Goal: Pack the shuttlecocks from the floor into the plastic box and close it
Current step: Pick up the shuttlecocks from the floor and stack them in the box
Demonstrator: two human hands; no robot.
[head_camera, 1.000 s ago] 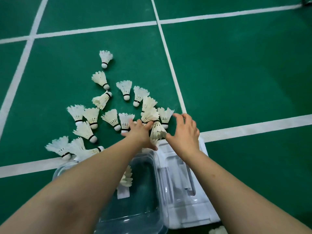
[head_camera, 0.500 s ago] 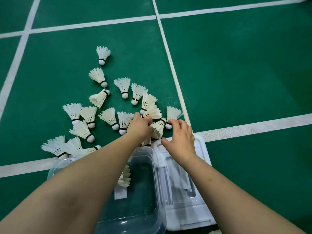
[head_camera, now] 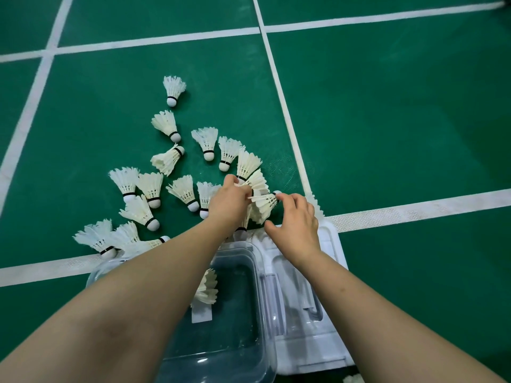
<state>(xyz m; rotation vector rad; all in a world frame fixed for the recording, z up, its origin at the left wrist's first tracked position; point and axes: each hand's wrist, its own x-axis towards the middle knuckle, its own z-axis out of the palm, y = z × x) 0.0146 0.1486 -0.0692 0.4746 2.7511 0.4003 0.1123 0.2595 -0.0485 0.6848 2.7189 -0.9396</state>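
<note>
Several white feather shuttlecocks (head_camera: 182, 190) lie scattered on the green court floor ahead of me. A clear plastic box (head_camera: 235, 335) stands open below my arms with one shuttlecock (head_camera: 207, 286) inside. Its white lid (head_camera: 312, 341) lies on the floor to the box's right. My left hand (head_camera: 228, 204) grips a bunch of shuttlecocks (head_camera: 255, 183) just beyond the box. My right hand (head_camera: 296, 225) pinches the cork end of a sideways shuttlecock (head_camera: 264, 201) between the two hands.
White court lines (head_camera: 414, 208) cross the green floor, one running under the box's far edge. Another shuttlecock (head_camera: 352, 379) peeks in at the bottom edge near the lid. The floor to the right is bare green.
Both hands have closed in on the shuttlecocks beyond the box. The right hand now pinches one by its cork, turned sideways, and the left has gathered more feathers.
</note>
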